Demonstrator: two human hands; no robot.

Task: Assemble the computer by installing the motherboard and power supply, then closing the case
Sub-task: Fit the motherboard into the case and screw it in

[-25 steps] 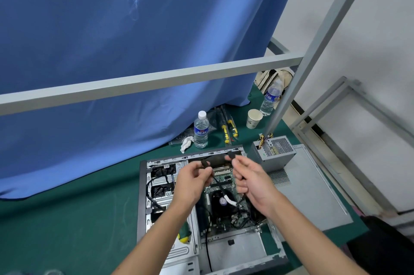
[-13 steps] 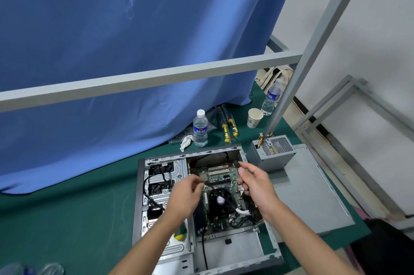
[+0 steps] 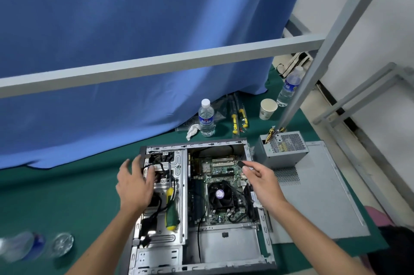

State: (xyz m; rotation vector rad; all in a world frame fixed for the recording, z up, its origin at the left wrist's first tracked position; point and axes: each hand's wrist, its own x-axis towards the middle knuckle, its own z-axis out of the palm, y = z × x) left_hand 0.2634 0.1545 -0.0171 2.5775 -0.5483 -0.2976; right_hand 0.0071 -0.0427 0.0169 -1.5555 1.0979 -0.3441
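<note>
On the green mat [image 3: 67, 196] I see the case [image 3: 226, 259] lying open on its side, with the motherboard [image 3: 221, 171] already seated in its right half, fan [image 3: 220, 194] in the middle of the board. My left hand [image 3: 134, 185] hovers over the drive cage [image 3: 177, 187] on the case's left side, fingers spread and relaxed, gripping nothing. My right hand [image 3: 262, 181] sits above the board's right edge and pinches a small black connector [image 3: 240, 164] between thumb and forefinger; the other fingers hang loosely curled. A screwdriver [image 3: 171, 207] with a green and yellow handle lies on the cage, just beside my left hand. Outside the case, the power supply [image 3: 282, 150] stands at its far right corner, resting on the side panel [image 3: 318, 196], which lies flat against the case's right flank. Beyond the case stand a bottle [image 3: 206, 117], a crumpled tissue [image 3: 192, 131], two yellow-handled tools [image 3: 238, 115] and a paper cup [image 3: 268, 108], near the blue curtain [image 3: 134, 39].
</note>
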